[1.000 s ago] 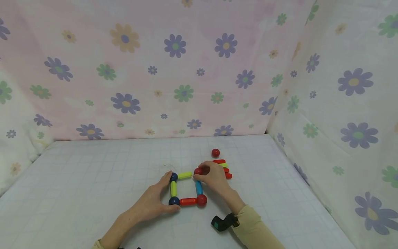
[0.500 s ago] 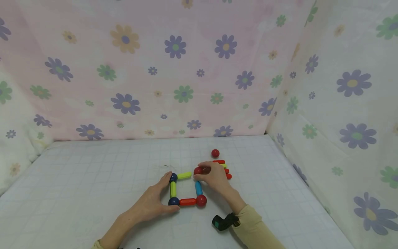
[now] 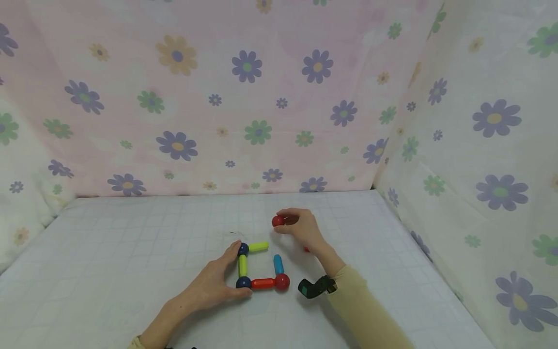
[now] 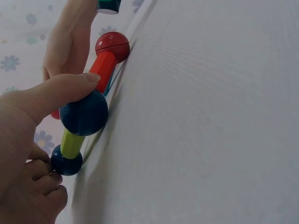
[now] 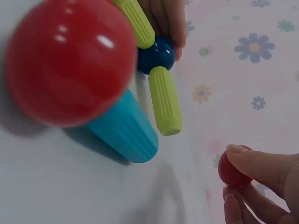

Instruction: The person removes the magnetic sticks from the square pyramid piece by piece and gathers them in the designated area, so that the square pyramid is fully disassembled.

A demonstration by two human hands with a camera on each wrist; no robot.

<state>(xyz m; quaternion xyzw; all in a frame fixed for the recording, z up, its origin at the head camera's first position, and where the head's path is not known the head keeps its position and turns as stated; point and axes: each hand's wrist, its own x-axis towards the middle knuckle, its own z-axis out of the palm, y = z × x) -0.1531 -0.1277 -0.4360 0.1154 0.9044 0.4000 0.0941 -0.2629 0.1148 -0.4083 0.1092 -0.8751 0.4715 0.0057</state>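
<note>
A frame of magnetic sticks and balls lies on the table. My left hand [image 3: 212,281] holds its left side, the thumb on the near blue ball [image 4: 84,113] and the fingers at the far blue ball [image 4: 66,161]. A yellow-green stick [image 3: 243,265] joins these balls. Another yellow-green stick [image 5: 165,100] points right from the far one. Along the near side, a red stick [image 3: 263,283] leads to a red ball [image 3: 282,282], from which a blue stick [image 3: 278,264] extends away. My right hand [image 3: 303,229] pinches a second red ball [image 3: 277,221], apart from both free stick ends.
Behind the right wrist shows a bit of a red stick [image 3: 307,249]; the hand hides whatever else lies there. A black wrist camera [image 3: 311,288] hangs beside the right forearm. Flowered cloth [image 3: 257,131] walls the back and sides of the white table [image 3: 131,232].
My right hand has moved the pinched red ball away from the blue stick's end, up and toward the back. It now covers the loose red ball and most loose sticks. My left hand stays put.
</note>
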